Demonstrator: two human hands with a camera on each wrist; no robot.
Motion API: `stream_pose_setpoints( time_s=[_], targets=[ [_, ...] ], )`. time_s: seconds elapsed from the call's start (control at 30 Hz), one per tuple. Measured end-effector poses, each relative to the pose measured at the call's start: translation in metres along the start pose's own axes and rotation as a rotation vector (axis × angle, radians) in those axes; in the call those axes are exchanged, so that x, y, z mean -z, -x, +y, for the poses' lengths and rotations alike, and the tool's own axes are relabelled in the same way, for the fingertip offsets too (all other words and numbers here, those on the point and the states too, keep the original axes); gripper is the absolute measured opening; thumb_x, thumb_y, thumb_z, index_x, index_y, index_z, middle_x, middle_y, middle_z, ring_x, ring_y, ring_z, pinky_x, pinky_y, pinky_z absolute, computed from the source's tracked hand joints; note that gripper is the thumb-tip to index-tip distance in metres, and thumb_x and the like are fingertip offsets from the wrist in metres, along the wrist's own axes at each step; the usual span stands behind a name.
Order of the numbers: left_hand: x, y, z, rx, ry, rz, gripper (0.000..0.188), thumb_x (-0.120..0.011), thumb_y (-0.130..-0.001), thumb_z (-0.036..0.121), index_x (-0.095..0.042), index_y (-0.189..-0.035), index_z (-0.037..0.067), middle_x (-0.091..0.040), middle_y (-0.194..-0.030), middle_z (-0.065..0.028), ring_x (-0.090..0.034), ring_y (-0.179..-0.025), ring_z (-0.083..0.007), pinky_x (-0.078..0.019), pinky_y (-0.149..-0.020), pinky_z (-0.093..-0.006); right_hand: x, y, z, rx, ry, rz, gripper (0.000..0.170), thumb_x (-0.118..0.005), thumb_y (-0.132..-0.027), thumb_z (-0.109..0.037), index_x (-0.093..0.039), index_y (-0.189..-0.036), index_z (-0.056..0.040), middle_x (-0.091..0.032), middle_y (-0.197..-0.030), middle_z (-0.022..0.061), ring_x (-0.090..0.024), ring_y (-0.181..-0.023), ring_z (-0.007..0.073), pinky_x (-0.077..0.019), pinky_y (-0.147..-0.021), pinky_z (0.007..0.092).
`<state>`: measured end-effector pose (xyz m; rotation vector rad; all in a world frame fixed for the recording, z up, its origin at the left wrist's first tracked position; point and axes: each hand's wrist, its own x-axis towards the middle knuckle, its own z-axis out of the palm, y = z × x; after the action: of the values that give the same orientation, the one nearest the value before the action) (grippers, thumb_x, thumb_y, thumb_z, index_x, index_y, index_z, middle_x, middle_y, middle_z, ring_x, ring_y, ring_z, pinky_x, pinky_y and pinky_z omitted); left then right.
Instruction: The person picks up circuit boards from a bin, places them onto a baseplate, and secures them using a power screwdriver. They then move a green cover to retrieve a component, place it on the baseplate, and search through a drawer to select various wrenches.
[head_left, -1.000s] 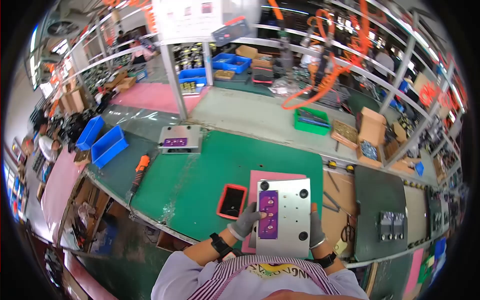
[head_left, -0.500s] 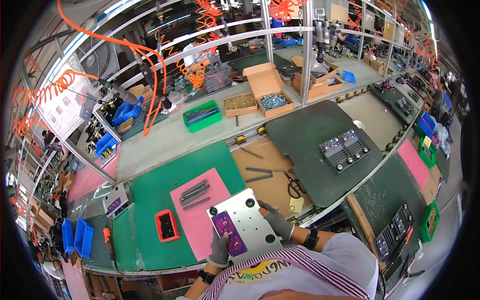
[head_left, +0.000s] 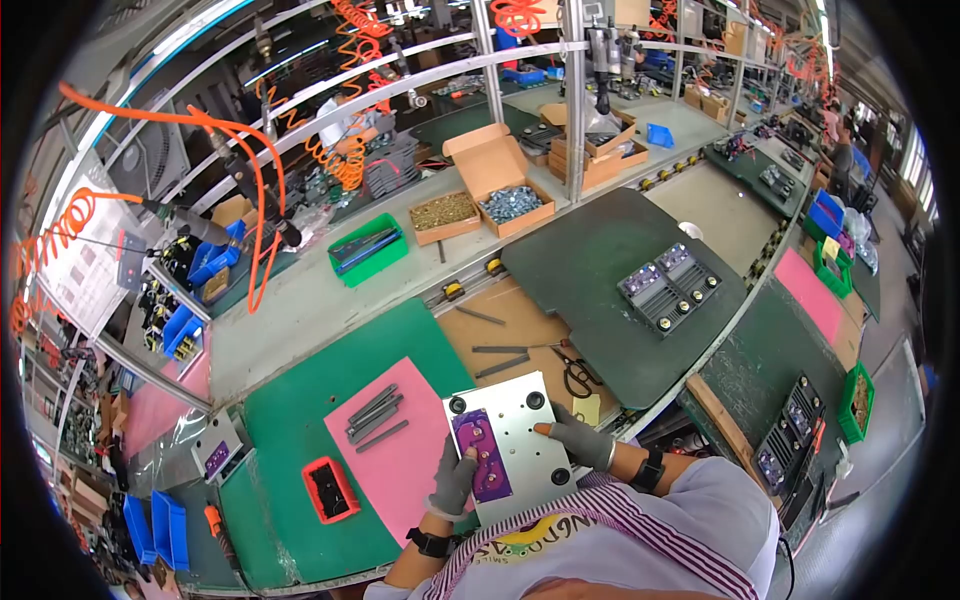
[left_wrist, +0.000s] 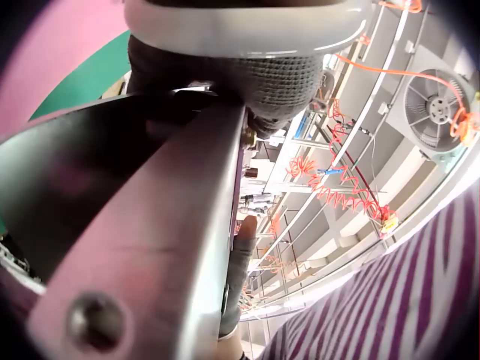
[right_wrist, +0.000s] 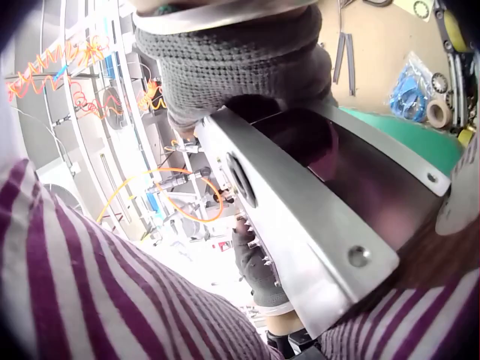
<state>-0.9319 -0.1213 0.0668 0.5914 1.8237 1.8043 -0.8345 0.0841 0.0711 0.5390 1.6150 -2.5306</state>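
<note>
Both hands, in grey fingerless gloves, hold a silver sheet-metal housing (head_left: 525, 425) close to the torso. A purple circuit board (head_left: 483, 455) lies along its left side, and black round feet sit near its corners. My left hand (head_left: 453, 482) grips the left edge, its thumb over the board's side. On the opposite edge my right hand (head_left: 580, 440) has its thumb on the top face and its other fingers hidden underneath. The right wrist view shows the housing's folded flanges (right_wrist: 300, 217) and hollow underside, with the right glove (right_wrist: 232, 71) wrapped over one end.
Ahead, a pink mat (head_left: 385, 460) bears several dark grey strips (head_left: 374, 408), beside a red tray (head_left: 330, 490) of small black parts. Scissors (head_left: 580, 375) lie on brown board at right, near a dark mat (head_left: 600, 260) with a grey assembly (head_left: 668, 287). Another housing (head_left: 220, 447) stands at left.
The head view has swung to the right, bringing the strips and dark mat into fuller sight. The housing stays between both hands, tilted a little differently, and the right thumb now shows on its top face.
</note>
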Motion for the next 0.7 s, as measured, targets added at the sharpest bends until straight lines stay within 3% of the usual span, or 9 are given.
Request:
stream_pose_setpoints(
  time_s=[0.1,0.23,0.27,0.37,0.5,0.53,0.6,0.63,0.7],
  targets=[
    [-0.003,-0.023,-0.002,0.063,-0.259,-0.065,0.044,-0.043,-0.088,0.021,-0.035,-0.128,0.004,-0.055,-0.106,-0.0079,-0.053,-0.09,-0.0146,-0.0435,-0.079,-0.0295,0.022,-0.008,0.003,-0.044,-0.041,0.013,0.075,-0.064,-0.076,-0.023,-0.02,-0.132,0.0024,-0.043,-0.121,0.0167,-0.047,-0.109,0.0221,-0.0412,-0.089,0.0325],
    [-0.026,-0.07,0.017,0.055,-0.585,-0.131,0.042,-0.043,-0.088,0.03,-0.039,-0.122,0.005,-0.059,-0.097,-0.016,-0.059,-0.084,-0.0277,-0.0451,-0.074,-0.038,0.06,-0.025,-0.011,-0.025,-0.119,0.015,0.075,-0.064,-0.075,-0.023,-0.022,-0.13,0.0053,-0.045,-0.12,0.0168,-0.05,-0.104,0.0222,-0.0441,-0.086,0.0321],
    [-0.033,-0.086,0.016,0.093,-0.72,-0.132,0.053,-0.045,-0.087,0.04,-0.034,-0.125,0.006,-0.06,-0.096,-0.0203,-0.06,-0.086,-0.036,-0.0458,-0.074,-0.0412,0.073,-0.034,-0.013,0.032,-0.133,-0.002,0.073,-0.065,-0.074,-0.02,-0.024,-0.13,0.0043,-0.045,-0.119,0.0165,-0.051,-0.104,0.0217,-0.0447,-0.085,0.0321],
    [-0.069,-0.134,0.024,0.038,-0.808,-0.194,0.057,-0.044,-0.086,0.043,-0.032,-0.126,0.004,-0.06,-0.092,-0.022,-0.06,-0.081,-0.038,-0.0457,-0.071,-0.0433,0.114,-0.049,-0.034,0.138,-0.304,0.029,0.069,-0.063,-0.075,-0.017,-0.026,-0.13,0.0021,-0.047,-0.117,0.0151,-0.052,-0.102,0.0208,-0.0454,-0.084,0.0325],
    [-0.1,-0.194,0.014,0.069,-0.795,-0.132,0.051,-0.042,-0.089,0.038,-0.036,-0.123,0.001,-0.06,-0.086,-0.0188,-0.061,-0.074,-0.0317,-0.0469,-0.064,-0.0391,0.189,-0.063,-0.079,-0.159,-0.619,0.086,0.059,-0.059,-0.078,-0.016,-0.031,-0.128,-0.0029,-0.052,-0.113,0.0144,-0.055,-0.099,0.0259,-0.0466,-0.084,0.0366],
    [-0.097,-0.203,-0.007,0.121,-0.562,-0.004,0.045,-0.043,-0.09,0.034,-0.04,-0.12,0.0,-0.06,-0.086,-0.0152,-0.061,-0.072,-0.0249,-0.0472,-0.063,-0.0353,0.209,-0.068,-0.093,-0.135,-0.689,0.056,0.051,-0.058,-0.079,-0.018,-0.038,-0.123,-0.0029,-0.054,-0.111,0.0143,-0.057,-0.096,0.0262,-0.0476,-0.083,0.0373],
    [-0.098,-0.203,-0.001,0.088,-0.489,0.061,0.043,-0.044,-0.09,0.033,-0.042,-0.119,0.001,-0.06,-0.088,-0.0139,-0.061,-0.073,-0.0222,-0.0474,-0.065,-0.0342,0.273,-0.101,-0.097,-0.05,-0.737,0.16,0.039,-0.056,-0.081,-0.02,-0.047,-0.114,-0.0029,-0.057,-0.106,0.0137,-0.059,-0.091,0.0231,-0.0489,-0.08,0.0365],
    [-0.095,-0.198,0.0,0.073,-0.454,0.102,0.043,-0.044,-0.089,0.032,-0.043,-0.118,0.001,-0.06,-0.089,-0.0133,-0.061,-0.073,-0.0209,-0.0475,-0.066,-0.0337,0.314,-0.13,-0.095,0.043,-0.641,0.183,0.037,-0.055,-0.081,-0.019,-0.046,-0.114,-0.0028,-0.057,-0.105,0.0139,-0.059,-0.092,0.0243,-0.0483,-0.082,0.0377],
    [-0.069,-0.172,-0.034,0.267,-0.428,0.11,0.042,-0.045,-0.089,0.033,-0.045,-0.117,0.002,-0.06,-0.089,-0.0131,-0.061,-0.076,-0.0194,-0.0482,-0.069,-0.033,0.344,-0.152,-0.149,0.213,-0.702,0.342,0.037,-0.055,-0.08,-0.016,-0.043,-0.113,-0.0028,-0.055,-0.104,0.0142,-0.057,-0.094,0.0269,-0.0478,-0.082,0.0425]
  ],
)
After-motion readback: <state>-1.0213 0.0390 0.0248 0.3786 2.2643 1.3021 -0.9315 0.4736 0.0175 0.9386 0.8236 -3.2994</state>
